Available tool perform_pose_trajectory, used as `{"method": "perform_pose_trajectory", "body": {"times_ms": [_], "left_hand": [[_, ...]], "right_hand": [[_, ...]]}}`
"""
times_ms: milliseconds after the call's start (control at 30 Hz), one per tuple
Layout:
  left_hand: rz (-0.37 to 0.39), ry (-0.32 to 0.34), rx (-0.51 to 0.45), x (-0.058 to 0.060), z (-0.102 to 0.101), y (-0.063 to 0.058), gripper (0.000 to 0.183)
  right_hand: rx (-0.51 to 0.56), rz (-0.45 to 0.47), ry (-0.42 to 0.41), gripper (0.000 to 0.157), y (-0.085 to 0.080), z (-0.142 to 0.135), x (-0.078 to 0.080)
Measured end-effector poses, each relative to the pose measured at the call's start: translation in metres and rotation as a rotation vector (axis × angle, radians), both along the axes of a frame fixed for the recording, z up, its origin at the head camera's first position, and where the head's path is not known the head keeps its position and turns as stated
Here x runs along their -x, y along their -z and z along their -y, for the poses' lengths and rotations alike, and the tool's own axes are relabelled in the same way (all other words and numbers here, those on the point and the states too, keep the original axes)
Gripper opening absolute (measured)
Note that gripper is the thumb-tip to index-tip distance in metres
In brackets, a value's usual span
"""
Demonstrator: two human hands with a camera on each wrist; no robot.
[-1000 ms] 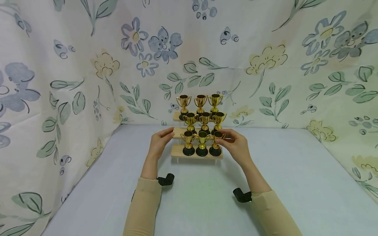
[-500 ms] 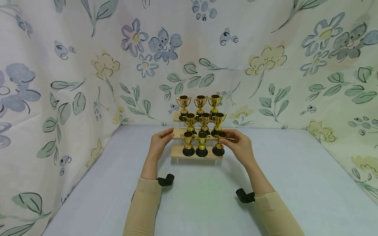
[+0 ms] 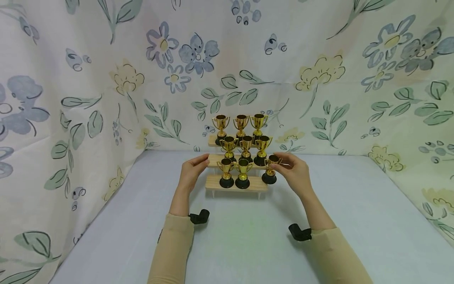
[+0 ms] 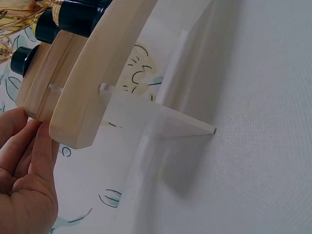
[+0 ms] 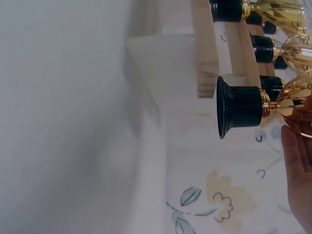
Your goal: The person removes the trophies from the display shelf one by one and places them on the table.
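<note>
A three-step wooden display stand point(image 3: 213, 183) on clear supports carries rows of small gold trophy cups with black bases. My left hand point(image 3: 191, 171) holds the left end of its middle step; in the left wrist view the thumb and fingers point(image 4: 41, 151) lie on either side of that plank point(image 4: 46, 100). My right hand point(image 3: 292, 171) grips a trophy cup point(image 3: 269, 178) by its gold bowl, just off the right end of the lowest step. In the right wrist view this cup's black base point(image 5: 243, 106) hangs beside the plank's end. Two cups point(image 3: 242, 173) stand on the lowest step.
Three cups point(image 3: 229, 144) stand on the middle step and three more point(image 3: 221, 124) on the top one. White cloth point(image 3: 241, 240) covers the table. A floral curtain point(image 3: 241, 59) hangs behind and at the sides.
My right hand has moved the trophy cup rightward along the lowest step, then off its right end and slightly up. My left hand has stayed at the middle step.
</note>
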State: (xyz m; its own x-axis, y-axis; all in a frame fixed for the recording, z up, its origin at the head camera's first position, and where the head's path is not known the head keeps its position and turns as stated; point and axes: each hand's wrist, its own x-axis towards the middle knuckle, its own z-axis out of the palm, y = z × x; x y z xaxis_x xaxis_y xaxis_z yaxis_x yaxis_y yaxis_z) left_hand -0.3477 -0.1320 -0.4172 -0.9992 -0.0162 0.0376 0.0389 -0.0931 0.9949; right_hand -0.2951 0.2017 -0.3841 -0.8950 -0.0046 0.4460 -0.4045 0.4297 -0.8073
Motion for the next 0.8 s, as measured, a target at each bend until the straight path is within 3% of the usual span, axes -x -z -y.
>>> {"method": "perform_pose_trajectory", "body": {"times_ms": [467, 800], "left_hand": [[0.007, -0.004, 0.010, 0.003, 0.000, 0.002, 0.040], [0.011, -0.004, -0.008, 0.002, 0.001, 0.002, 0.040]], "right_hand": [[0.034, 0.023, 0.108, 0.043, 0.008, -0.016, 0.012], [0.072, 0.028, 0.117, 0.044, 0.020, -0.024, 0.023]]}}
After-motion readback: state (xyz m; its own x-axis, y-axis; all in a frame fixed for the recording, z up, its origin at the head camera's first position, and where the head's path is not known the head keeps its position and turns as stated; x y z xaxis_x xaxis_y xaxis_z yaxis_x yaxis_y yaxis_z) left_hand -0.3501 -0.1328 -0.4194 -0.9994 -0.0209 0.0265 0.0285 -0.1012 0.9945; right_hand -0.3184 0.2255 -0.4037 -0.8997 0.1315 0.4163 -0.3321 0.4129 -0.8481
